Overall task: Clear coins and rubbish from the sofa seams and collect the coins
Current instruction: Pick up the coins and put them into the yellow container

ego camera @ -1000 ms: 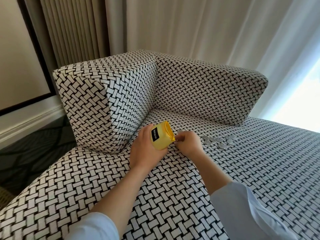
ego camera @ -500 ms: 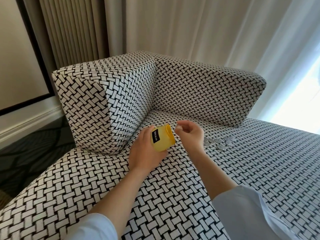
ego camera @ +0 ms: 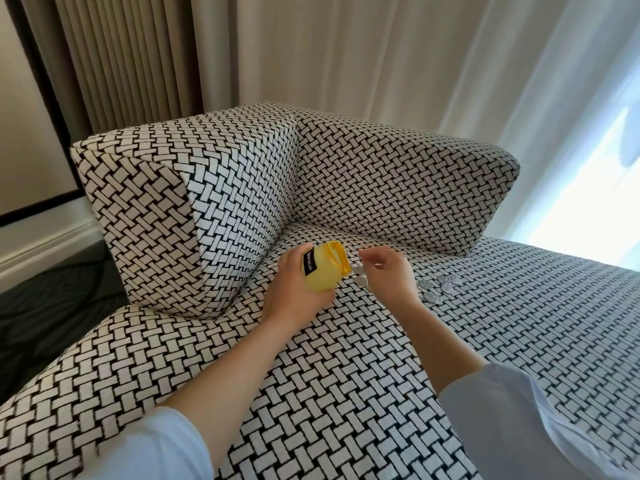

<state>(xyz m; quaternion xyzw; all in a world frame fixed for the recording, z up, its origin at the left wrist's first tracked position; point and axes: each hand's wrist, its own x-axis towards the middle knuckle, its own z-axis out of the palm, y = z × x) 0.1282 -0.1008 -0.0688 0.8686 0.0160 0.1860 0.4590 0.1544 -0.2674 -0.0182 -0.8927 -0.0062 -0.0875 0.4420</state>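
Roughly mid-task, by the look of it. A yellow jar [ego camera: 323, 270] is clasped by the left grip [ego camera: 294, 289] and tipped with its mouth toward the right, low over the sofa [ego camera: 346, 375] seat near the corner. The right grip [ego camera: 388, 277] is held just beside that mouth, fingers curled and thumb and forefinger drawn together. Whether a coin is pinched in there can't be told, tbh.

Two coins [ego camera: 360, 280] are seen lying on the seat right under the mouth, and a small pile [ego camera: 440, 289] is left further right, near the back cushion [ego camera: 398, 181]. So a fair few are yet to be collected. What's already inside the jar can't be seen. Rubbish, if any, can't be made out along the seam [ego camera: 381, 240] from here.
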